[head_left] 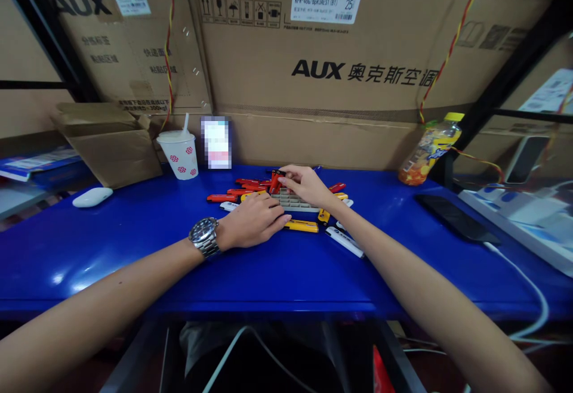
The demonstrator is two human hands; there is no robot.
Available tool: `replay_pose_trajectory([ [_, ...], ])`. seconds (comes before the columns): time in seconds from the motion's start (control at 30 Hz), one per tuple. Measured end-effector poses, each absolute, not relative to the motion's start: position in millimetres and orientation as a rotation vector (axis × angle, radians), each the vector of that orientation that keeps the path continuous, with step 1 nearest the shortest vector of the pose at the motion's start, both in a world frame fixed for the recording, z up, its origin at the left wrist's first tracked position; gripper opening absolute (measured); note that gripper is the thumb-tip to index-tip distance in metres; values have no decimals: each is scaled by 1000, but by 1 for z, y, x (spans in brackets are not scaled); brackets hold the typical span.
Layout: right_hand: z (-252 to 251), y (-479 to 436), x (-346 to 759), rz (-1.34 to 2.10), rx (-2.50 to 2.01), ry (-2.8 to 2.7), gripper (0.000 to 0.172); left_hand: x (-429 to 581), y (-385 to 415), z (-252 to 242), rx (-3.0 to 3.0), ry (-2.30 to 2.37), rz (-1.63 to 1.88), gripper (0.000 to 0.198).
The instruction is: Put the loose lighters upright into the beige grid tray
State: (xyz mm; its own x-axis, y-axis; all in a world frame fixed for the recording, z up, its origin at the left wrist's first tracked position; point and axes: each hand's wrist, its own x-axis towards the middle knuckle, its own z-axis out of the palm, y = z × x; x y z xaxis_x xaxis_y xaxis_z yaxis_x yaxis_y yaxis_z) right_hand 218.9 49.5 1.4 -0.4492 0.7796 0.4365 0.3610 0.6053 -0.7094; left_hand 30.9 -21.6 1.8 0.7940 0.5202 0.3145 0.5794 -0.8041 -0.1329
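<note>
A grey grid tray [295,201] with several small compartments lies in the middle of the table. My right hand [308,185] reaches over it, thumb and fingers pinching a red stick [274,183] with a black end, held nearly upright at the tray's far left. My left hand [255,220], a watch on its wrist, rests palm down at the tray's near left corner, thumb apart from the bent fingers. Slim cutter-like sticks surround the tray: a red one [222,198] on the left, a yellow one [304,226] in front and a white one [344,242] nearer me. The left fingertips are partly hidden.
A paper cup [179,153] with a straw and a lit phone [216,142] stand at the back left, near a brown paper bag [111,145]. A white case [92,197] lies left. To the right are a drink bottle [430,149] and a black phone [454,217] on a cable.
</note>
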Motion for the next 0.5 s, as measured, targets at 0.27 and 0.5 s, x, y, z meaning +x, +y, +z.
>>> replay_pose_trajectory([
  [0.27, 0, 53, 219, 348, -993, -2208, 25, 31, -22, 1, -2773, -854, -408, 46],
  [0.5, 3, 43, 215, 142, -999, -2299, 46, 31, -22, 0, -2771, -864, -407, 44],
])
